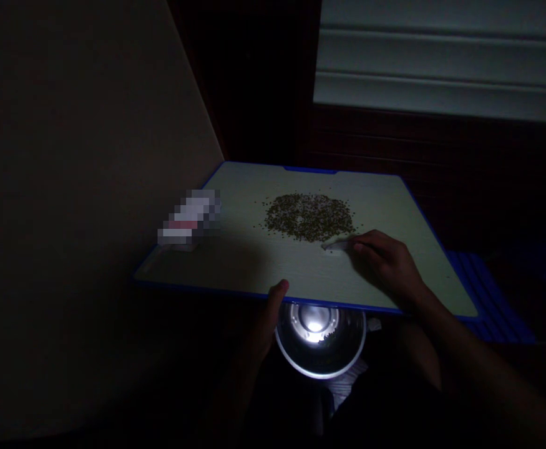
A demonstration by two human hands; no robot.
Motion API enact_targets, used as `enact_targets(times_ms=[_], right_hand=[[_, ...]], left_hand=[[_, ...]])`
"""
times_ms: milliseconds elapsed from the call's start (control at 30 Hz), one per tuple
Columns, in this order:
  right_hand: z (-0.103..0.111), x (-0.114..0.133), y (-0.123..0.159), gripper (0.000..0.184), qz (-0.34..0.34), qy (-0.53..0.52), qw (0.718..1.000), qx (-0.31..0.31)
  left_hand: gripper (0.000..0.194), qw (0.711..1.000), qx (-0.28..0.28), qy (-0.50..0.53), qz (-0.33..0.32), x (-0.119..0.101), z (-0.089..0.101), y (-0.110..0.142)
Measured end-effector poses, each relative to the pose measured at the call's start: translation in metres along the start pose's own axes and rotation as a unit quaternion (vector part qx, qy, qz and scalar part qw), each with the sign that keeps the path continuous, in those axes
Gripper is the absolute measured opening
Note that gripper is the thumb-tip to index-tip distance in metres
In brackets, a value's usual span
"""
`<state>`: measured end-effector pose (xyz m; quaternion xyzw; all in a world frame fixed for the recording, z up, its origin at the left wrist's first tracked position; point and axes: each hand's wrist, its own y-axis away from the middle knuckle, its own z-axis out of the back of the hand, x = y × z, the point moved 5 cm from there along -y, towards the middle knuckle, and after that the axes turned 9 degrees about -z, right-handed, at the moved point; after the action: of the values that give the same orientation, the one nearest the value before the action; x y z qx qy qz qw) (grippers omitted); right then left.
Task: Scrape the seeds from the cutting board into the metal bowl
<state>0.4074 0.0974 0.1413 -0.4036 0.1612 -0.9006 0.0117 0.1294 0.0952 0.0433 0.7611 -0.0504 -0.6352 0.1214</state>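
Head view showed a wide pale board (pixel 239 193) with a blue edge, tilted across the dim space, and a loose heap of seeds (pixel 307 215) lay a little beyond its middle, with a few strays scattered around it. The right hand (pixel 389 262) was over the board, just beside the near right side of the heap. Its fingers were drawn together around a slender tool (pixel 341 245) (too dark to tell what kind), whose tip was near the heap's front edge, by a few loose seeds. The left hand (pixel 275 308) was at the near edge, its thumb lying over the rim. Its other fingers were hidden in shadow or by the board, so how far they were closed could not be told.

Below that edge sat a round metal bowl (pixel 319 376), its far part covered by the board. A bright glare filled its bottom, and some small dark bits (pixel 329 337) lay inside, near the glare. A pale striped cloth (pixel 347 380) showed beside the bowl's lower right.

On the board's left side lay a pale object with a reddish band (pixel 193 215) (blurred into squares, so unreadable). The right forearm crossed the near right part of the board and blocked some of its edge. Past the right corner was a blue striped fabric (pixel 492 299); a plain wall (pixel 90 125) rose at left, and light slats (pixel 441 56) ran across the upper right.
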Motion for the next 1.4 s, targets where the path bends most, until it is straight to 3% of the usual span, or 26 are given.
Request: enact_targets(times_ms=[233, 400, 500, 667, 1067, 1233, 1400], right_hand=[[-0.003, 0.003, 0.001, 0.024, 0.008, -0.007, 1.000, 0.025], [-0.003, 0.006, 0.003, 0.020, -0.001, -0.013, 0.999, 0.045], [-0.003, 0.008, 0.003, 0.019, 0.001, -0.013, 0.999, 0.052], [-0.005, 0.010, 0.004, 0.020, 0.003, -0.023, 0.997, 0.068], [-0.014, 0.017, 0.011, 0.018, 0.015, -0.018, 0.988, 0.150], [-0.016, 0.024, 0.015, 0.014, 0.059, -0.038, 0.975, 0.208], [-0.017, 0.031, 0.017, 0.012, 0.102, -0.052, 0.965, 0.237]], left_hand=[[0.041, 0.999, 0.028, 0.016, -0.001, 0.003, -0.002, -0.001], [0.033, 1.000, 0.003, -0.002, -0.013, -0.001, -0.002, 0.002], [0.030, 1.000, 0.015, 0.010, -0.003, -0.004, -0.005, 0.005], [0.042, 0.999, -0.023, -0.006, -0.032, -0.009, 0.000, 0.004], [0.040, 1.000, 0.009, 0.008, -0.010, 0.004, -0.001, -0.003], [0.040, 1.000, 0.002, 0.001, -0.015, 0.001, 0.001, -0.002], [0.040, 0.999, -0.019, -0.024, 0.023, -0.001, 0.003, 0.001]])
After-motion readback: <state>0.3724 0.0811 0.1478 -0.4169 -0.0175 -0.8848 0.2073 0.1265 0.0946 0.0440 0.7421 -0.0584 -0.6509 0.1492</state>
